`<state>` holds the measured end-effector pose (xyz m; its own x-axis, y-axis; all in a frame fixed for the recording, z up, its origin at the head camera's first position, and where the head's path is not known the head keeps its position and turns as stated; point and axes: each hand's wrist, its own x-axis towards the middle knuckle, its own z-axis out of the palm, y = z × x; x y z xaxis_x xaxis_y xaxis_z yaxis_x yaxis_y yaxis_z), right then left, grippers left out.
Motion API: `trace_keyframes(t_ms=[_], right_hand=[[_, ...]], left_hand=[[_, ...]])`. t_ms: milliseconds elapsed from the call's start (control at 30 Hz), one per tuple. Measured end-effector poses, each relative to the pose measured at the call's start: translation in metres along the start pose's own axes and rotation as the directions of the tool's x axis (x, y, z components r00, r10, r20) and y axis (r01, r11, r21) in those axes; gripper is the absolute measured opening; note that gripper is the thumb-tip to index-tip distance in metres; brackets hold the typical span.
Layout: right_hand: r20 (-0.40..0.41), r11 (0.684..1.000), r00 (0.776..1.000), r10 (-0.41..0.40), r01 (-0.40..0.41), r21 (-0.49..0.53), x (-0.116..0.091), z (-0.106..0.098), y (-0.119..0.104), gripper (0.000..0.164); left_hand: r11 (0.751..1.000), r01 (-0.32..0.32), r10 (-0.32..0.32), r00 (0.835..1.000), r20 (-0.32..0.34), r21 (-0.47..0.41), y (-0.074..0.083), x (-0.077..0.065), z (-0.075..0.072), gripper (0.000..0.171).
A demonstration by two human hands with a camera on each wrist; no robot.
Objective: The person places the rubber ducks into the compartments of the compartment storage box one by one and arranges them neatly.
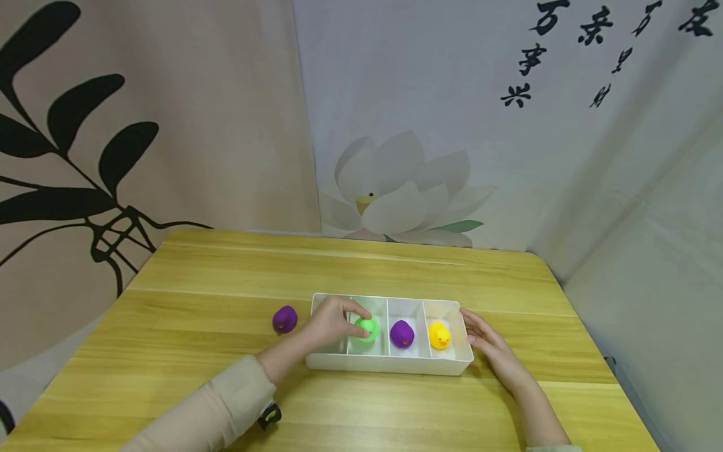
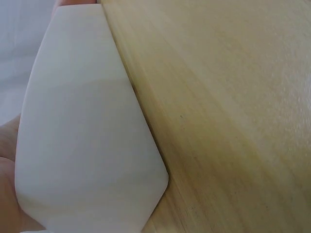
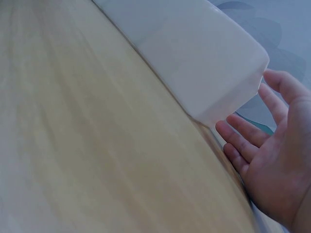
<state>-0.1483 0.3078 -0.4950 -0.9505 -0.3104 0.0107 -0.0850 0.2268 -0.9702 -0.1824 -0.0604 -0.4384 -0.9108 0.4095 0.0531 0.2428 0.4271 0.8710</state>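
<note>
Honestly, the left hand [image 1: 332, 325] had the green toy [image 1: 369, 329] pinched between thumb and fingers, in or just above the second compartment from the left of the white tray [image 1: 384, 364]; couldn't tell if it touched bottom. The right hand [image 1: 497, 350] was loosely spread, fingertips against the tray's right end, not wrapped round it. One purple toy [image 1: 402, 334] sat in the third compartment, a yellow duck [image 1: 439, 336] in the fourth. My worry was that light-looking touch: if the left hand snagged a divider [image 1: 388, 323], the tray could probably skid. An off-centre pinch might also pop that roundish toy sideways. And a second purple toy [image 1: 285, 319] lay loose on the table [image 1: 395, 411] near the left forearm [image 1: 288, 356], so a careless swing could send it rolling.
</note>
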Motion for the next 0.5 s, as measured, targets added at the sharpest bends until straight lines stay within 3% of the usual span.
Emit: trace_keyframes(t_ms=[500], right_hand=[[0.006, 1.000, 1.000, -0.021, 0.021, 0.008, 0.0002, -0.0003, 0.0008, 0.050]], left_hand=[[0.996, -0.004, 0.003, 1.000, 0.017, 0.094, -0.0035, 0.0041, 0.0058, 0.024]])
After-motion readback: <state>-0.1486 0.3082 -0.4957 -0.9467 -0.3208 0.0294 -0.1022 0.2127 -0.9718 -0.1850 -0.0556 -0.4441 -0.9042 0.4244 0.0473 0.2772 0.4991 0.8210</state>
